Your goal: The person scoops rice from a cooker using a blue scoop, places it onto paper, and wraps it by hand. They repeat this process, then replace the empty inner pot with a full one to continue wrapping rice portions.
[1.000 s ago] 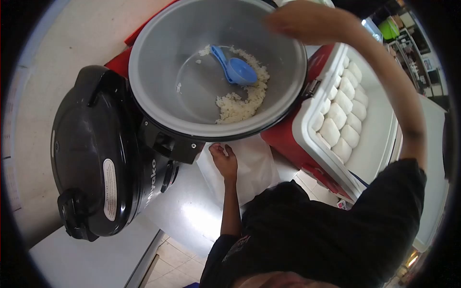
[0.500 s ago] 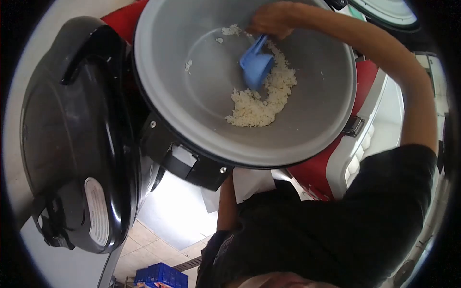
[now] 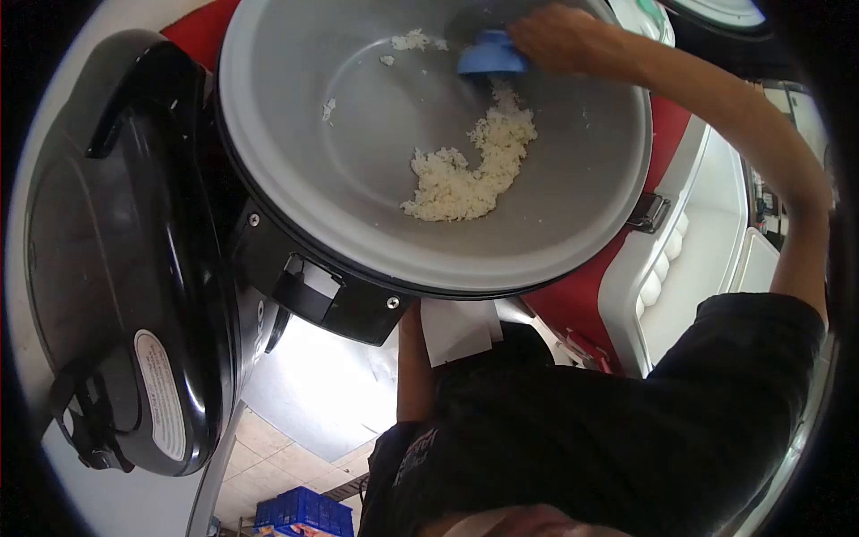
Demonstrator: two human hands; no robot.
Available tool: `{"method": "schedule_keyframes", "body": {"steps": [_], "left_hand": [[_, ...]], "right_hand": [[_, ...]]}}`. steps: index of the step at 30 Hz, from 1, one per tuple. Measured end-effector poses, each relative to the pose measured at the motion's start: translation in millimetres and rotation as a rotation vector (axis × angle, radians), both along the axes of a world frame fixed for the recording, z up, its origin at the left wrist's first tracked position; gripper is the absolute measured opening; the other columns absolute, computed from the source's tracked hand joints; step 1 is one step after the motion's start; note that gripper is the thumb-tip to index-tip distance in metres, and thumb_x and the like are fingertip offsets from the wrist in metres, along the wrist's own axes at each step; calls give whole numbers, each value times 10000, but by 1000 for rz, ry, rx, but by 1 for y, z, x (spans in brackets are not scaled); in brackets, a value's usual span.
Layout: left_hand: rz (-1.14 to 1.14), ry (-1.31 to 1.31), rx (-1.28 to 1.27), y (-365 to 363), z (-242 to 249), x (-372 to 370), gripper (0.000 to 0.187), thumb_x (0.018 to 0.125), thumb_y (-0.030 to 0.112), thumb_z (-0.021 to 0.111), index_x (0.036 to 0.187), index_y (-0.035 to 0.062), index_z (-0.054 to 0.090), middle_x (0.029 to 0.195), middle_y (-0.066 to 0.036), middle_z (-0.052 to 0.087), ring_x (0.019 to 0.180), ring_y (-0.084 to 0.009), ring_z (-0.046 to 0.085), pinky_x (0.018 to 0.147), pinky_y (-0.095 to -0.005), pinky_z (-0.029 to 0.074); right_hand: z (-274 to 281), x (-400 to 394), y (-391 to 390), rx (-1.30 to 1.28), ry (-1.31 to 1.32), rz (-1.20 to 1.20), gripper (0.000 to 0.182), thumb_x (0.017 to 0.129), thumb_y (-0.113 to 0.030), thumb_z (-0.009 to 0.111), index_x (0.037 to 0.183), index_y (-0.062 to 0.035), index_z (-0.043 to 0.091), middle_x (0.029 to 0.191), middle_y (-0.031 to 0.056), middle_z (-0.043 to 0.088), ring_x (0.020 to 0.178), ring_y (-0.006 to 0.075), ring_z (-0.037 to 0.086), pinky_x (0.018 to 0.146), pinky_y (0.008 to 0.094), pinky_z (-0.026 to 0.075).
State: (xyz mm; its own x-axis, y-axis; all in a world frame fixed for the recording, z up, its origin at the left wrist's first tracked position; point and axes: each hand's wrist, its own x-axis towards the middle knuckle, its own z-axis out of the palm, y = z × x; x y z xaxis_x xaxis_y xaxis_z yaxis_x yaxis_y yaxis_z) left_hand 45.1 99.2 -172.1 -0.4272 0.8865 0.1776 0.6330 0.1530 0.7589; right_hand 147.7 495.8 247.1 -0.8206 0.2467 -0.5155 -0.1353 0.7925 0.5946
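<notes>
My right hand (image 3: 559, 40) is closed around the handle of a blue scoop (image 3: 492, 55) inside a large grey pot (image 3: 295, 192), near its far wall. Just below the scoop, a curved heap of cooked white rice (image 3: 461, 183) lies on the pot's bottom. Smaller clumps of rice (image 3: 412, 39) stick farther left. My left forearm (image 3: 414, 367) goes under the pot's near rim, which hides my left hand. Beside that forearm is a white sheet-like thing (image 3: 461, 331); whether the hand holds it cannot be seen.
The pot sits in a black cooker body with a side handle (image 3: 309, 286) and a metal latch (image 3: 650, 212). A black-lidded appliance (image 3: 125, 259) stands close on the left. To the right is a white bin (image 3: 707, 259) with white rounded items. A blue crate (image 3: 304, 512) is on the tiled floor.
My right hand and the scoop have moved up the view, away from the rice heap, and the scoop has turned. The whole view has shifted slightly.
</notes>
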Motion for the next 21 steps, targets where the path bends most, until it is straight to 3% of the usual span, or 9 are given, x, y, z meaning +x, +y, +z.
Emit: {"method": "schedule_keyframes", "body": {"steps": [1, 3, 5, 8, 10, 13, 17, 19, 21], "left_hand": [[8, 2, 4, 0, 0, 0, 572, 836, 452, 582, 1284, 110, 485, 1275, -128, 531, 1166, -280, 475, 998, -434, 332], [18, 2, 6, -1, 1, -1, 561, 836, 437, 587, 1276, 104, 491, 1267, -124, 537, 1157, -278, 483, 988, -430, 343], [26, -3, 6, 2, 2, 0, 549, 835, 422, 592, 1269, 98, 497, 1259, -120, 543, 1147, -277, 490, 978, -427, 353], [11, 17, 36, 9, 2, 2, 532, 835, 399, 600, 1258, 89, 506, 1248, -115, 552, 1133, -275, 502, 962, -421, 369], [17, 19, 33, 9, 6, 5, 521, 835, 384, 605, 1250, 83, 512, 1240, -111, 558, 1124, -273, 509, 952, -418, 380], [23, 60, 48, 14, 7, 1, 504, 834, 361, 613, 1239, 74, 521, 1228, -105, 567, 1109, -271, 521, 937, -413, 395], [20, 119, 72, 21, 8, -6, 482, 833, 331, 624, 1224, 62, 533, 1212, -98, 580, 1090, -268, 536, 917, -406, 416], [16, 172, 89, 16, -5, -8, 471, 833, 316, 629, 1216, 56, 539, 1204, -94, 586, 1081, -267, 543, 907, -402, 427], [-12, 294, 123, 10, -10, -16, 460, 833, 300, 634, 1208, 51, 545, 1196, -90, 592, 1071, -265, 551, 897, -399, 438]], "right_hand": [[6, 0, -4, -58, -68, -23, 273, 714, -127, 675, 943, -31, 559, 907, 100, 588, 891, 261, 610, 845, 331, 503], [21, 2, -36, -314, -21, -375, 243, 763, -126, 616, 960, 0, 552, 913, 156, 596, 891, 287, 618, 814, 343, 516], [19, -1, -66, -400, -76, -394, 254, 776, -132, 591, 985, 5, 549, 938, 196, 603, 876, 314, 618, 803, 385, 518], [17, -18, -107, -555, -90, -604, 256, 811, -141, 551, 1013, 16, 549, 934, 222, 609, 894, 339, 613, 796, 418, 504], [13, -34, -117, -863, -70, -749, 244, 850, -129, 510, 1039, 19, 549, 907, 232, 609, 895, 359, 605, 781, 448, 489], [2, -44, -123, -1058, 148, -708, 255, 886, -149, 490, 1068, 20, 546, 813, 215, 597, 812, 346, 605, 736, 443, 481], [23, -48, -109, -1174, 200, -806, 261, 886, -153, 515, 1080, 20, 548, 741, 185, 579, 722, 321, 584, 713, 414, 479], [30, -45, -95, -1396, 47, -1303, 300, 831, -184, 535, 1015, 46, 590, 822, 199, 636, 670, 345, 636, 638, 421, 496], [34, -42, -76, -1438, 80, -1348, 302, 821, -169, 537, 1032, 42, 587, 799, 191, 628, 647, 346, 626, 642, 423, 493]]}}
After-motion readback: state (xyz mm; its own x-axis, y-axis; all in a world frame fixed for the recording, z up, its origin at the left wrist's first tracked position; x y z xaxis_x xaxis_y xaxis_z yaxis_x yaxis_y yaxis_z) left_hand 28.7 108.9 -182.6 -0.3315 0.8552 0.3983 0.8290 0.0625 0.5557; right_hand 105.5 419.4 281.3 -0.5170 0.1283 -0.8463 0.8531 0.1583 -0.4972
